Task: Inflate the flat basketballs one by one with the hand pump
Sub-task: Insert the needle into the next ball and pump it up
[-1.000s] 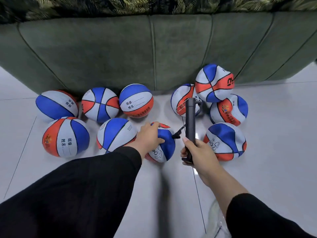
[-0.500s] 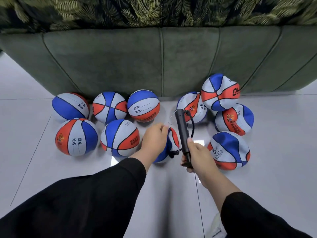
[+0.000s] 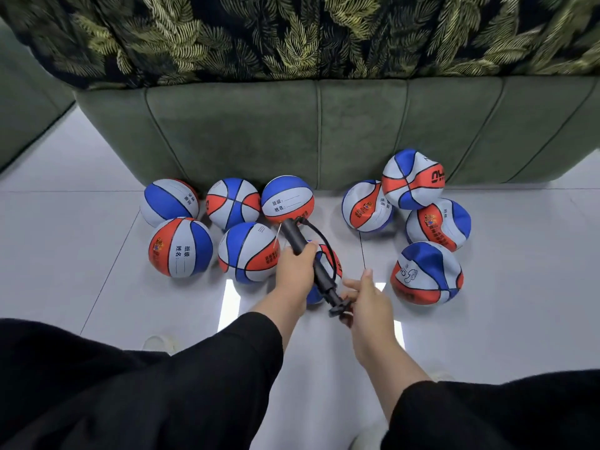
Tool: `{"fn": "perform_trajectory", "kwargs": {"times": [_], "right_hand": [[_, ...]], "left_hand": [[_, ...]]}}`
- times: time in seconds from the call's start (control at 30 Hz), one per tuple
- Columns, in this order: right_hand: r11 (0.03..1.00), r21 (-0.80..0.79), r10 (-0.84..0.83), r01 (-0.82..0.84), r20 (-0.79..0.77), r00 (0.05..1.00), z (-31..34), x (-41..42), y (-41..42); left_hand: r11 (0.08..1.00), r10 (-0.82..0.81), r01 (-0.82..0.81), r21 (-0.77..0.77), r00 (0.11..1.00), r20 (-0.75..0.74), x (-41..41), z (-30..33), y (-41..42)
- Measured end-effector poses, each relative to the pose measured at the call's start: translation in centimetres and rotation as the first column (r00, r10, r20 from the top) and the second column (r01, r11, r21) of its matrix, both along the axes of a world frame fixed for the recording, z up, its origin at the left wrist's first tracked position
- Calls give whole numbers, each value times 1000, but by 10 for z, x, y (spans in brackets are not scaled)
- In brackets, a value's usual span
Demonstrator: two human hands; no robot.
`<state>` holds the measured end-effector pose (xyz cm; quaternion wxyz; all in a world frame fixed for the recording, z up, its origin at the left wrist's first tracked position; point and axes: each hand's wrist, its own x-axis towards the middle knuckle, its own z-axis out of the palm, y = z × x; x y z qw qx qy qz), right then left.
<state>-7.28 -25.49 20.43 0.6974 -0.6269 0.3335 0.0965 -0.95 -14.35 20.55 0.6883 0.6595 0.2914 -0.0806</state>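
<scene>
The left hand [image 3: 293, 271] is curled around the barrel of the black hand pump [image 3: 308, 261], which lies tilted, its far end up near the round balls and its T-handle [image 3: 341, 307] down toward the person. The right hand [image 3: 368, 303] grips that handle, with the forefinger sticking up loosely. A thin black hose [image 3: 324, 241] loops from the far end of the pump down toward the flat basketball [image 3: 331, 264] that sits on the white tiled floor [image 3: 97, 287] directly beneath both hands; most of this ball is hidden, and only red, white and blue patches show beside the pump, so where the hose ends cannot be made out. To the left, five round, full-looking basketballs [image 3: 180, 246] stand in two rows, the back three close to the base of a green upholstered sofa [image 3: 324, 131]. To the right, four wrinkled, sagging basketballs [image 3: 427, 272] are clustered together, the topmost resting on the two beside it. All the balls share the same red, white and blue panels, several printed with Chinese characters. A dark cover with a green leaf print [image 3: 292, 34] hangs over the sofa. Black sleeves [image 3: 194, 368] cover both forearms down to the bare wrists.
</scene>
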Motion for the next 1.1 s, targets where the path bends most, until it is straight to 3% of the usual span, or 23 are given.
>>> {"fn": "perform_trajectory", "kwargs": {"times": [0.1, 0.23, 0.37, 0.57, 0.67, 0.83, 1.1], "right_hand": [[981, 194, 14, -1, -62, 998, 7, -19, 16], [951, 304, -32, 54, -74, 997, 18, -29, 38], [976, 188, -101, 105, -33, 994, 15, -22, 48], [1000, 10, 22, -22, 18, 1000, 4, -20, 44], [999, 29, -45, 45, -19, 999, -5, -14, 40], [994, -68, -85, 80, -64, 994, -29, -1, 37], [983, -178, 54, -51, 13, 998, -25, 45, 39]], "left_hand": [[997, 69, -70, 26, 997, 29, -9, 13, -3], [986, 165, -166, 10, 984, 62, -16, 19, -5], [984, 172, -170, -61, 985, 34, -19, 21, 9], [956, 212, -218, -195, 976, -55, -9, 10, 20], [954, 235, -242, -176, 970, -61, -9, -2, 7], [952, 287, -290, -94, 957, -40, -3, -13, -16], [897, 416, -423, -126, 906, -76, 49, 1, 4]]}}
